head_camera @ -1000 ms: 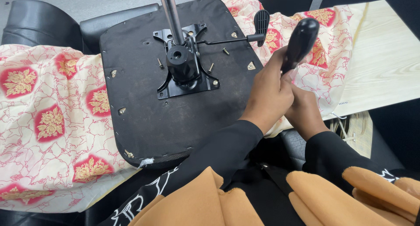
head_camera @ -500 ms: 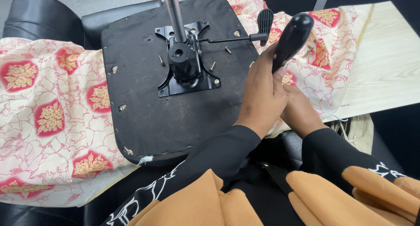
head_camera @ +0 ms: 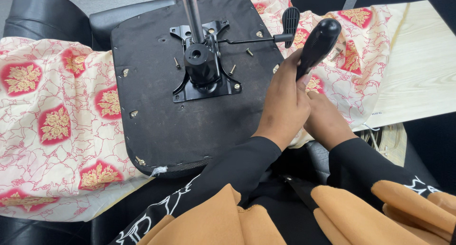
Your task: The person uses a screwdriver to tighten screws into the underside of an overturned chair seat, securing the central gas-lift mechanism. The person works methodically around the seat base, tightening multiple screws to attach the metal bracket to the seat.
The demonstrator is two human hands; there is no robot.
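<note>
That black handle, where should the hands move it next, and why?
Probably tip the black handle down against the seat base's edge: the left hand grips it tilted up off the seat, the right hand just beneath.

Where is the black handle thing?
In the head view, the black handle sits upper right, gripped by the left hand, just right of the upturned chair seat and above the patterned cloth.

We wear long black sleeves with white line markings, bare hands point(head_camera: 304, 109) showing at the cuffs, and orange-tan fabric draped below.
</note>
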